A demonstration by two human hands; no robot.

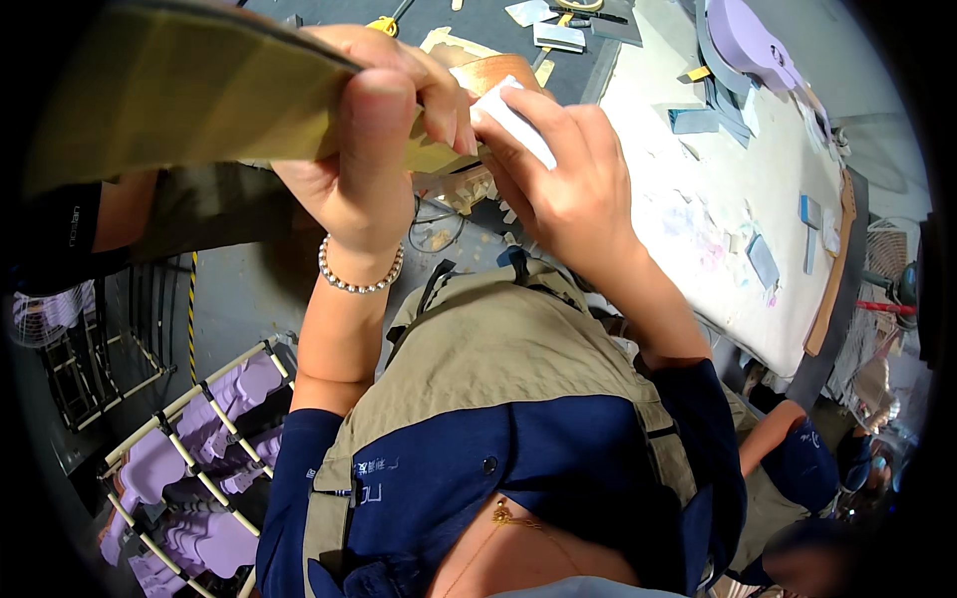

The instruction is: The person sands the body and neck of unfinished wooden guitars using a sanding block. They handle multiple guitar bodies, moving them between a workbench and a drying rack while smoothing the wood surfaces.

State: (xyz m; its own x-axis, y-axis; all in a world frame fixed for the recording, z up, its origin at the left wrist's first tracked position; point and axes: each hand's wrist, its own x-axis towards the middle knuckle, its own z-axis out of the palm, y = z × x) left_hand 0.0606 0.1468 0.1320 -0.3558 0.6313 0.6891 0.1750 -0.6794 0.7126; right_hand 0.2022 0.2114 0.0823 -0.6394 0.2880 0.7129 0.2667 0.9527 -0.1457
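My left hand (374,130) is wrapped around a long flat piece that looks like a guitar neck (199,95), its face covered with yellowish masking tape. It extends to the upper left, close and blurred. Beyond my fingers shows an orange-brown wooden part (498,70), apparently its far end. A folded white sheet (516,125) is pinched in the fingers of my right hand (578,179), close by the wooden part. Whether the sheet is paper or cloth, I cannot tell. My fingers partly hide where it meets the wood.
On the white-covered table (688,269) lie a purple guitar body (748,40), blue sanding blocks (763,261) and scraps. The dark bench (459,25) holds tools. A rack (194,468) of purple guitar bodies stands lower left. Other people are at left and lower right.
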